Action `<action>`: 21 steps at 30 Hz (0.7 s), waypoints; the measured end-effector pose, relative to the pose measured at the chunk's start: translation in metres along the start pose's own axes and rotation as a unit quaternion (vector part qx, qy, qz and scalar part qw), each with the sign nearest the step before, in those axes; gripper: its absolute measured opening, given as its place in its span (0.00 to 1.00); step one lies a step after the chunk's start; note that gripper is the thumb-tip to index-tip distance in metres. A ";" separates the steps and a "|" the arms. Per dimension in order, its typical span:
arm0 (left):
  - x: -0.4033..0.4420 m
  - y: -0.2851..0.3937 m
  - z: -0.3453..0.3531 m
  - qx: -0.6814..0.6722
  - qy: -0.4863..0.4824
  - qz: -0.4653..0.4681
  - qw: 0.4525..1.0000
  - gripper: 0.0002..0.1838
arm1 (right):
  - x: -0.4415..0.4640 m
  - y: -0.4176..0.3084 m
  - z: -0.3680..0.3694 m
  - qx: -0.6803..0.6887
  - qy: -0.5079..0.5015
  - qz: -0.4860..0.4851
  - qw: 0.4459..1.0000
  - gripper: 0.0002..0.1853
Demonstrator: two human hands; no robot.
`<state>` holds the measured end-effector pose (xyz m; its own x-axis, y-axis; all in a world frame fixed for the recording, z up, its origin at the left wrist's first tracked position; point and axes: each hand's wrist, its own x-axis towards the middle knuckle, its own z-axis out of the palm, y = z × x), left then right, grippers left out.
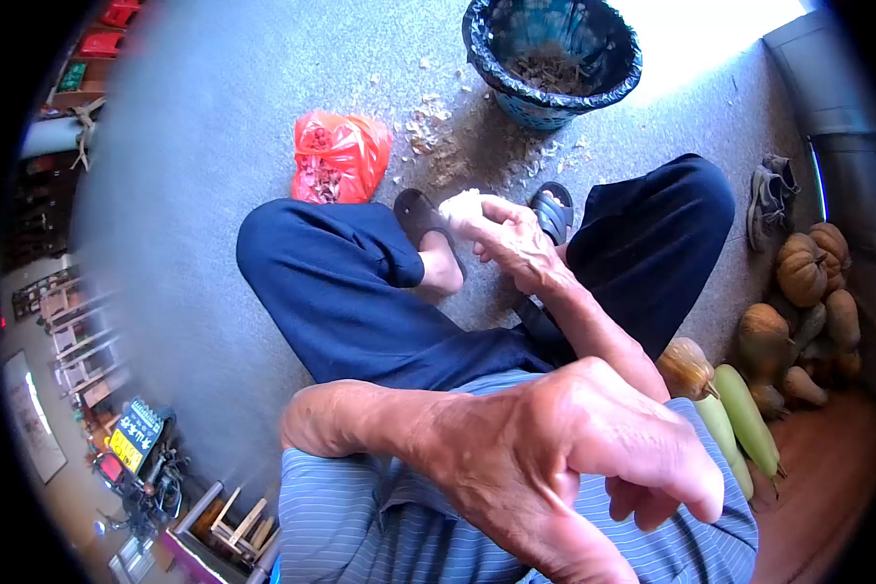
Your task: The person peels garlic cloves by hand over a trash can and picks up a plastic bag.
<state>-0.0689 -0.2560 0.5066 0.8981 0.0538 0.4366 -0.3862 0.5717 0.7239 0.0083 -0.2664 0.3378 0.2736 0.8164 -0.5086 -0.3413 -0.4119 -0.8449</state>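
My right hand (521,243) reaches out between my knees, its fingers closed on a white garlic bulb (462,207). Close to the camera, my left hand (565,443) is raised above my lap, back of the hand up. Its fingers curl loosely, the thumb stands apart, and I see nothing in it. A red plastic bag (346,156) with small reddish-purple pieces, perhaps cloves, sits on the floor beyond my left knee. Pale dry peelings (448,156) are scattered on the floor ahead of my feet.
A bin (535,112) lined with a black bag stands ahead, with peelings inside. To my right lie several pumpkins (801,270), pale green gourds (747,414) and a pair of shoes (767,204). Wooden stools (243,530) and a blue-and-yellow sign (134,433) appear at the left.
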 end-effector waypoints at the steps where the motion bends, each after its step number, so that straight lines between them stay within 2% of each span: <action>1: 0.002 0.005 0.000 0.038 -0.004 0.012 0.999 0.25 | -0.002 -0.003 -0.001 0.033 -0.002 -0.004 0.999 0.18; 4: -0.002 0.018 -0.004 0.200 0.019 0.072 0.977 0.23 | -0.010 -0.016 -0.008 0.106 0.008 -0.041 0.993 0.19; 5: -0.004 0.028 -0.012 0.309 0.039 0.064 0.948 0.22 | -0.012 -0.021 -0.013 0.128 0.001 -0.068 0.989 0.20; 6: -0.005 0.039 -0.020 0.413 0.057 0.052 0.907 0.21 | -0.014 -0.027 -0.015 0.141 0.013 -0.092 0.986 0.20; 8: -0.008 0.053 -0.034 0.586 0.202 -0.061 0.782 0.21 | -0.016 -0.039 -0.022 0.177 0.014 -0.178 0.968 0.21; 9: -0.011 0.053 -0.039 0.601 0.319 -0.130 0.721 0.21 | -0.022 -0.053 -0.023 0.161 0.039 -0.177 0.970 0.21; 11: -0.024 0.049 -0.080 0.527 0.346 -0.140 0.763 0.22 | -0.021 -0.068 -0.027 0.149 0.008 -0.234 0.961 0.21; 14: -0.013 0.056 -0.098 0.501 0.324 -0.182 0.781 0.21 | -0.020 -0.092 -0.025 0.142 -0.038 -0.256 0.955 0.25; 17: 0.000 0.064 -0.118 0.402 0.281 -0.200 0.848 0.21 | -0.009 -0.107 -0.022 0.146 -0.057 -0.293 0.943 0.25; 18: 0.005 0.073 -0.128 0.374 0.266 -0.238 0.856 0.20 | -0.006 -0.114 -0.023 0.124 -0.066 -0.284 0.948 0.26; 21: 0.016 0.081 -0.144 0.404 0.258 -0.204 0.854 0.20 | 0.003 -0.141 -0.022 0.086 -0.030 -0.222 0.971 0.26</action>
<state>-0.0559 -0.0910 0.4954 0.8853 0.4579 -0.0812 0.1481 -0.1120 0.9826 0.0769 -0.2153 0.4517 0.3772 0.9221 -0.0863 -0.3488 0.0551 -0.9356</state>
